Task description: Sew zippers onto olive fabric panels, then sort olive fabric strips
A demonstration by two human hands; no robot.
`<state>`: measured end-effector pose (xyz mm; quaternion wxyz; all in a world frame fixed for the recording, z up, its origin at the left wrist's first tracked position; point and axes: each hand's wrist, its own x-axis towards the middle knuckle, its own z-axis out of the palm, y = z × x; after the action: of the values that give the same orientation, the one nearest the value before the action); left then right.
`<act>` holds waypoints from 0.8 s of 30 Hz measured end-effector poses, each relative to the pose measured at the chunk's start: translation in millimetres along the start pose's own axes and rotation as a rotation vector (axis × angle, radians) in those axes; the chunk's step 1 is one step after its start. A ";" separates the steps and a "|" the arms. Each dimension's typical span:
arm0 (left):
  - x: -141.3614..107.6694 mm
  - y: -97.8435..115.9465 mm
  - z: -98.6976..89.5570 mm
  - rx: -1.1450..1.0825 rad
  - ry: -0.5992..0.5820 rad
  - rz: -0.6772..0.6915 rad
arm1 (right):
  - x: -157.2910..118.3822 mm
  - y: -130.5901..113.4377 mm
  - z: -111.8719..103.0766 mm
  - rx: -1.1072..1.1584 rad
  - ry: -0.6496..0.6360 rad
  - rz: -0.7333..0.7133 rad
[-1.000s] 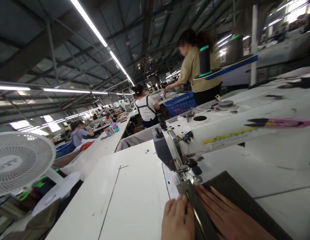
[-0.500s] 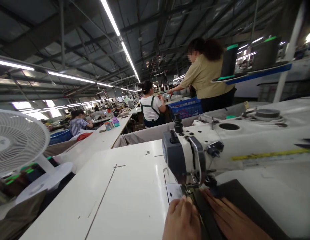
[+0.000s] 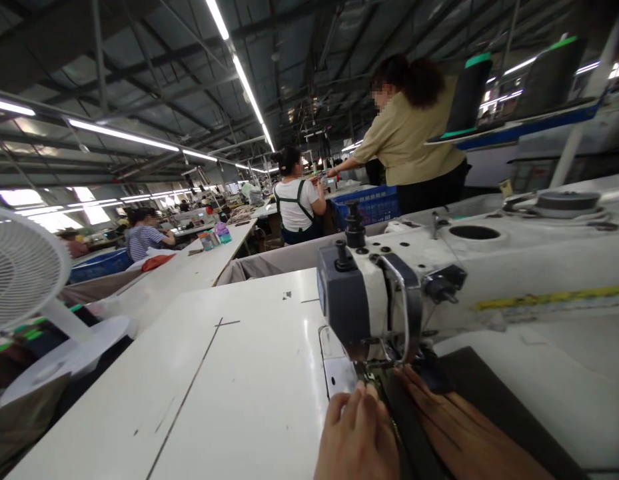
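Dark olive fabric [image 3: 494, 393] lies under the head of a white and grey sewing machine [image 3: 346, 307]. A thin gold-coloured line runs along the strip between my hands. Close in front of the presser foot, my left hand [image 3: 358, 433] is closed, its bent fingers together on the fabric's left edge. My right hand [image 3: 456, 430] lies flat on the fabric with its fingers stretched out, the tips beside the needle area. The machine head hides part of the stitching spot.
A white worktable [image 3: 229, 387] extends left, with a white fan [image 3: 24, 273] beyond its edge. Dark thread cones [image 3: 469, 97] stand on a rack at upper right. One co-worker [image 3: 414, 140] stands ahead near a blue crate [image 3: 372, 207]; another [image 3: 296, 200] sits with their back turned.
The camera view has tilted and shifted a little, so the machine and table sit slightly differently. Both hands stay at the fabric by the needle; the standing co-worker's arm still reaches forward.
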<state>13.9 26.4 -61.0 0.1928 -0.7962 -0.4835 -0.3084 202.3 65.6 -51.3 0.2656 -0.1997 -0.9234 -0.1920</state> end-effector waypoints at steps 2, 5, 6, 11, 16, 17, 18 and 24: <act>2.1 -2.4 -10.0 0.007 -0.043 0.027 | 0.7 -1.7 -2.6 -0.049 0.004 -0.016; 2.9 -1.4 -13.0 -0.029 -0.075 -0.016 | 0.1 -2.9 -3.6 -0.050 0.001 -0.006; 3.0 -0.5 -12.4 -0.046 -0.090 -0.040 | -0.1 -3.0 -3.4 -0.028 -0.004 0.004; 5.6 -0.6 -10.1 -0.118 -0.104 -0.156 | 0.4 -4.0 -0.8 0.088 0.007 0.077; 7.9 -5.7 -6.6 -0.091 -0.052 -0.097 | 1.3 -5.0 2.3 0.135 0.059 0.119; 8.2 -6.3 -5.2 -0.088 -0.031 -0.081 | 1.4 -5.1 3.0 0.142 0.063 0.118; 8.8 -6.7 -3.7 -0.089 -0.005 -0.074 | 1.6 -5.0 3.5 0.148 0.059 0.117; 16.6 -12.7 0.7 -0.131 -0.039 -0.154 | 13.7 3.2 -4.2 0.121 0.026 0.111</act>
<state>8.6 43.4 -50.1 0.1068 -0.7735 -0.5257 -0.3376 194.9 70.0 -39.4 0.2992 -0.2316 -0.9173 -0.1236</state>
